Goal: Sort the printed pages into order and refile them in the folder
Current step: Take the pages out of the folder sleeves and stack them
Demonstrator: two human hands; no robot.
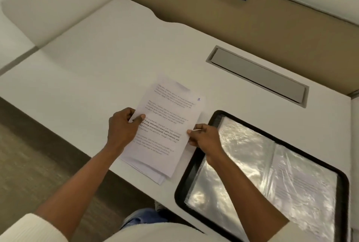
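While the stack of printed pages (167,125) sits near the front edge of the white desk (116,57), the left grip (121,127) pinches its left side, thumb on top. The right grip (204,136) pinches the right edge of the top sheet, which has a blue handwritten 2 in its corner. Just beside the stack on the right, the black folder (186,175) lies open, clear sleeves shining, with a printed page inside the right-hand one.

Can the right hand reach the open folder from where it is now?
Probably yes. The right hand pinches the right edge of the pages directly beside the folder, its forearm crossing the folder's corner, with nothing between. Its fingers are occupied by the pages, though.
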